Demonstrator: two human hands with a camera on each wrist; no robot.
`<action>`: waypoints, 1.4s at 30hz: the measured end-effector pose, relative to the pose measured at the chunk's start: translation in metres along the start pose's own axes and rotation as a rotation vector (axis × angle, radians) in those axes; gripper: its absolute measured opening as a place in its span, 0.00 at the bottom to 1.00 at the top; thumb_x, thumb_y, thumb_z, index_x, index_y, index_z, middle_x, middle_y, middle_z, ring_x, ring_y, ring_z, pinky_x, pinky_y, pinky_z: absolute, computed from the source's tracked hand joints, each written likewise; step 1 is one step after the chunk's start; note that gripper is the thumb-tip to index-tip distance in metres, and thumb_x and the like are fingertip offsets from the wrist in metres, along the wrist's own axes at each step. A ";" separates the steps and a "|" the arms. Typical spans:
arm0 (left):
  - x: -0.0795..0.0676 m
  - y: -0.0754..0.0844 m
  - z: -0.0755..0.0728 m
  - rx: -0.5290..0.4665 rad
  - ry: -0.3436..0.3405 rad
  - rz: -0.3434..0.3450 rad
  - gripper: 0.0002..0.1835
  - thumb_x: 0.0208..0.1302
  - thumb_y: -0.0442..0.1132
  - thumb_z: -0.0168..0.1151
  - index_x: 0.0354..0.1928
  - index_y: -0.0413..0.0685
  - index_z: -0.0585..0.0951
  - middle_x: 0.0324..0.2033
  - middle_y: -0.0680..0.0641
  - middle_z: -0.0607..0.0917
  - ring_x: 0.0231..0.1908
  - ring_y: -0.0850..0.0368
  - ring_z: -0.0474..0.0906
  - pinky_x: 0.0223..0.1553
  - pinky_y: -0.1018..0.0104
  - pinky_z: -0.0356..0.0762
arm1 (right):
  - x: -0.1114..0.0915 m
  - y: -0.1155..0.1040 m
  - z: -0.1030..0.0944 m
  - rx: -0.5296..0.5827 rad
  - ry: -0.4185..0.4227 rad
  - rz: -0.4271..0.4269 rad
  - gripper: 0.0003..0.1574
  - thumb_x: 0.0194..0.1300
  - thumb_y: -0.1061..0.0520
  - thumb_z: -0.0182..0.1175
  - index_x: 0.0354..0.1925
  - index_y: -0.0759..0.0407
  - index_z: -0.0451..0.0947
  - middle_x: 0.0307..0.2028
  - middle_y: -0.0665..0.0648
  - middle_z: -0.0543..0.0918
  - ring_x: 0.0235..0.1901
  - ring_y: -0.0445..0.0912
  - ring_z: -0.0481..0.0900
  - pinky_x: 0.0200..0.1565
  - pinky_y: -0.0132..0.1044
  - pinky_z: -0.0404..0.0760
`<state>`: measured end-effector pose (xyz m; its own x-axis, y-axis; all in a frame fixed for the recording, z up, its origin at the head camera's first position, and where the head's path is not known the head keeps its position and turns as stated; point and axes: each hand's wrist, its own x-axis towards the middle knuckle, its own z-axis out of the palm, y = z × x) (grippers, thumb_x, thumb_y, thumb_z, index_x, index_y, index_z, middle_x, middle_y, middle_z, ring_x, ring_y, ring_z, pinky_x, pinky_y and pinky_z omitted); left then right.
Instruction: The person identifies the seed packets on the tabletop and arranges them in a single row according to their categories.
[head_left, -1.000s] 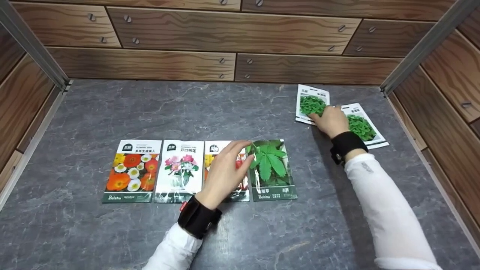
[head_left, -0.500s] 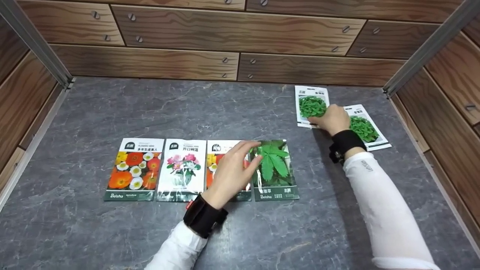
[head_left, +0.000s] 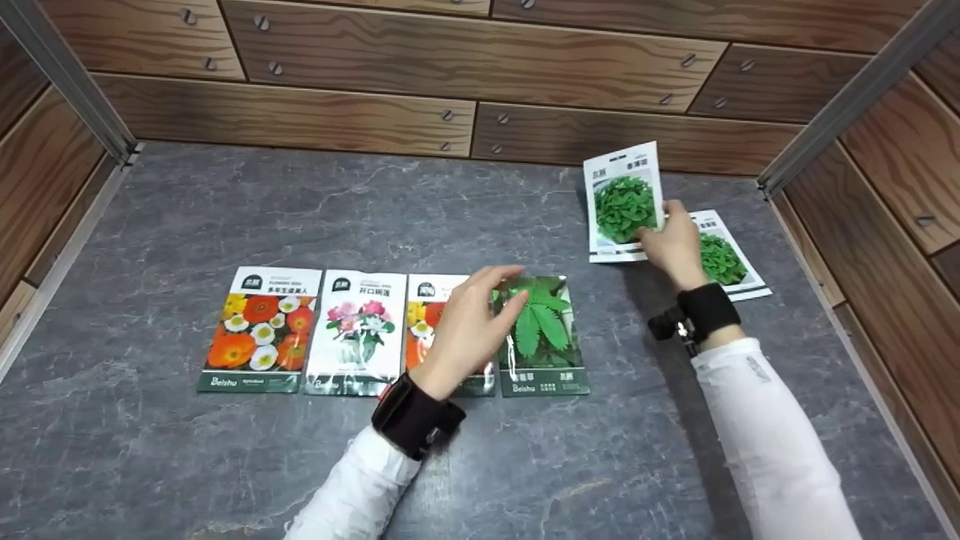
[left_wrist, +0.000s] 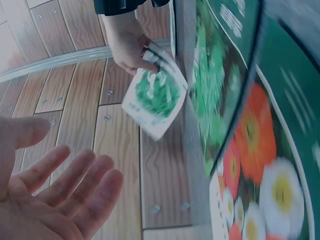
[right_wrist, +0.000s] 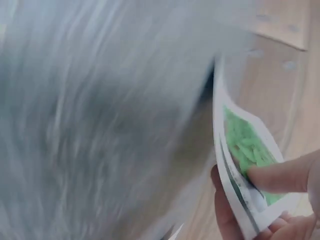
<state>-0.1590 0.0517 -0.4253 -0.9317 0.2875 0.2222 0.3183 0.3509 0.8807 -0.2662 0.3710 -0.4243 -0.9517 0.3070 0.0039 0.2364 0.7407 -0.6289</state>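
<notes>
My right hand [head_left: 675,244] pinches a white seed packet [head_left: 624,199] with a green leafy picture, thumb on its face and fingers behind, as the right wrist view shows. The packet is tilted up, its top overlapping the back wall in the head view. A matching leafy seed packet [head_left: 721,259] lies on the table, partly behind this hand. My left hand [head_left: 469,330], fingers spread and holding nothing, hovers over a poppy seed packet [head_left: 429,292], hiding much of it. Its fingertips overlap the green fern-leaf seed packet [head_left: 544,330]. In the left wrist view its palm and loose fingers [left_wrist: 90,195] show.
Left of these, in the same row, lie a pink-flower seed packet [head_left: 356,337] and an orange-poppy seed packet [head_left: 261,330]. The grey marbled table [head_left: 337,202] is bounded by a wood-patterned back wall [head_left: 360,67] and side walls with metal corner posts.
My right hand has lifted the left leafy packet's top off the table and tilted it up. My left hand has barely moved, drifting slightly right over the row.
</notes>
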 end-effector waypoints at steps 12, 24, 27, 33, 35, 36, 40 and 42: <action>0.024 0.006 0.042 -0.295 0.102 -0.122 0.27 0.80 0.42 0.58 0.76 0.44 0.70 0.68 0.40 0.79 0.64 0.46 0.82 0.64 0.65 0.82 | -0.075 -0.016 -0.006 0.537 -0.082 -0.101 0.18 0.70 0.69 0.60 0.54 0.63 0.68 0.27 0.37 0.81 0.24 0.33 0.75 0.26 0.25 0.75; 0.019 0.013 0.070 -0.331 0.147 -0.134 0.24 0.79 0.38 0.58 0.73 0.45 0.73 0.60 0.40 0.85 0.54 0.48 0.87 0.54 0.68 0.84 | -0.119 -0.026 -0.009 0.578 -0.101 -0.143 0.19 0.69 0.71 0.60 0.55 0.63 0.70 0.28 0.40 0.83 0.22 0.34 0.73 0.25 0.26 0.74; 0.016 0.012 0.074 -0.335 0.150 -0.113 0.23 0.78 0.33 0.57 0.72 0.43 0.74 0.58 0.38 0.85 0.49 0.48 0.88 0.48 0.70 0.84 | -0.121 -0.022 -0.010 0.567 -0.119 -0.140 0.21 0.69 0.71 0.61 0.58 0.67 0.69 0.28 0.39 0.83 0.24 0.34 0.78 0.28 0.26 0.79; 0.014 0.012 0.075 -0.348 0.152 -0.108 0.23 0.77 0.31 0.57 0.71 0.43 0.75 0.57 0.38 0.85 0.48 0.48 0.87 0.49 0.71 0.84 | -0.124 -0.017 -0.017 0.488 -0.137 -0.165 0.24 0.73 0.67 0.60 0.64 0.72 0.71 0.36 0.41 0.87 0.33 0.33 0.86 0.39 0.26 0.86; 0.015 0.012 0.074 -0.346 0.157 -0.105 0.23 0.76 0.31 0.58 0.70 0.43 0.76 0.56 0.38 0.86 0.46 0.49 0.87 0.48 0.71 0.84 | -0.125 -0.015 -0.021 0.462 -0.128 -0.183 0.22 0.75 0.66 0.59 0.64 0.73 0.73 0.39 0.42 0.88 0.36 0.32 0.86 0.41 0.26 0.86; 0.015 0.013 0.074 -0.341 0.155 -0.108 0.23 0.76 0.31 0.58 0.70 0.43 0.76 0.56 0.39 0.86 0.46 0.49 0.87 0.48 0.71 0.84 | -0.125 -0.015 -0.022 0.453 -0.125 -0.188 0.22 0.75 0.66 0.58 0.64 0.73 0.74 0.39 0.41 0.88 0.36 0.32 0.86 0.41 0.25 0.86; 0.014 0.016 0.075 -0.274 0.154 -0.097 0.24 0.75 0.30 0.59 0.71 0.43 0.76 0.55 0.39 0.87 0.45 0.50 0.88 0.42 0.70 0.84 | -0.125 -0.012 -0.029 0.439 -0.115 -0.194 0.20 0.75 0.67 0.57 0.62 0.75 0.76 0.33 0.34 0.86 0.32 0.31 0.84 0.35 0.25 0.82; 0.013 0.017 0.076 -0.170 0.155 -0.045 0.27 0.74 0.30 0.60 0.73 0.42 0.73 0.59 0.39 0.86 0.50 0.49 0.87 0.47 0.68 0.86 | -0.125 -0.011 -0.031 0.443 -0.118 -0.190 0.20 0.75 0.68 0.57 0.62 0.76 0.76 0.31 0.31 0.85 0.32 0.31 0.83 0.34 0.24 0.82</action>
<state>-0.1529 0.1290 -0.4388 -0.9643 0.1298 0.2308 0.2536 0.2014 0.9461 -0.1441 0.3433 -0.3936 -0.9916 0.1026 0.0789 -0.0253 0.4439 -0.8957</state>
